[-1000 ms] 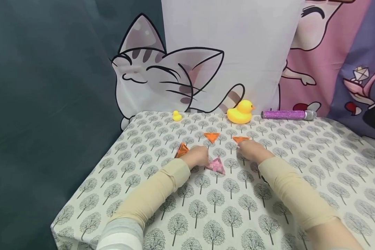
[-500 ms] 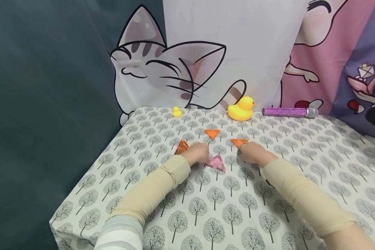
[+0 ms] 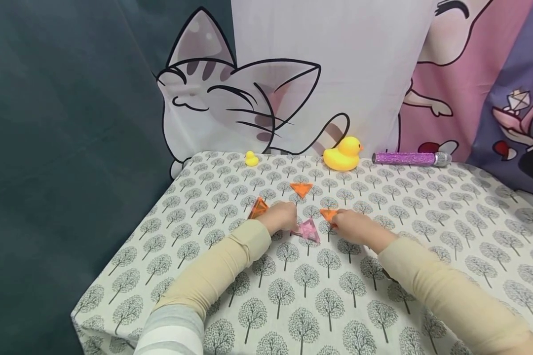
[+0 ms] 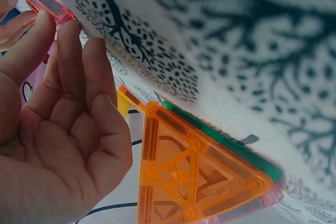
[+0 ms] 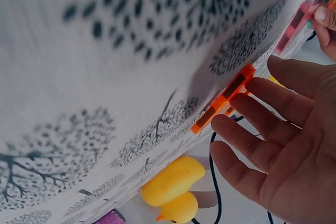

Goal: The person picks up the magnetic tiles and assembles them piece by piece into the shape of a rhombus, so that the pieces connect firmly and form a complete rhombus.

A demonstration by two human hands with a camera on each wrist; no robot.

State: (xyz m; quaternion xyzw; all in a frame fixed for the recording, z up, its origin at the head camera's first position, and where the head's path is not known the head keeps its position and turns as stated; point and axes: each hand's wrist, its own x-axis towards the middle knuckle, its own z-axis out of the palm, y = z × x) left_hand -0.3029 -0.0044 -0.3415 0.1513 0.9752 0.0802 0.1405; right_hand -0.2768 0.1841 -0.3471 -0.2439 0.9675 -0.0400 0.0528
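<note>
My left hand (image 3: 284, 217) pinches the edge of a translucent pink triangular magnetic tile (image 3: 309, 230) lying on the cloth. Beside that hand, an orange triangular tile (image 4: 181, 174) leans up, with a green tile (image 4: 226, 142) along its lower edge and some pink showing behind. In the head view this orange piece (image 3: 258, 208) is partly hidden by the hand. To the right, the fingertips of my right hand (image 3: 357, 227) touch a flat orange triangular tile (image 5: 223, 98); its fingers are loosely extended, the thumb apart from the tile. Another orange triangular tile (image 3: 301, 189) lies farther back.
Along the table's back edge stand a small yellow duck (image 3: 251, 159) and a bigger yellow duck (image 3: 343, 154). A purple microphone (image 3: 408, 158) lies at the back right. The tree-print tablecloth (image 3: 182, 296) covers the table, with a printed curtain (image 3: 360, 64) behind.
My right hand has slid the orange tile leftward and nearer, toward the pink tile. The left hand and the pink tile stay in place. The head view has tilted slightly.
</note>
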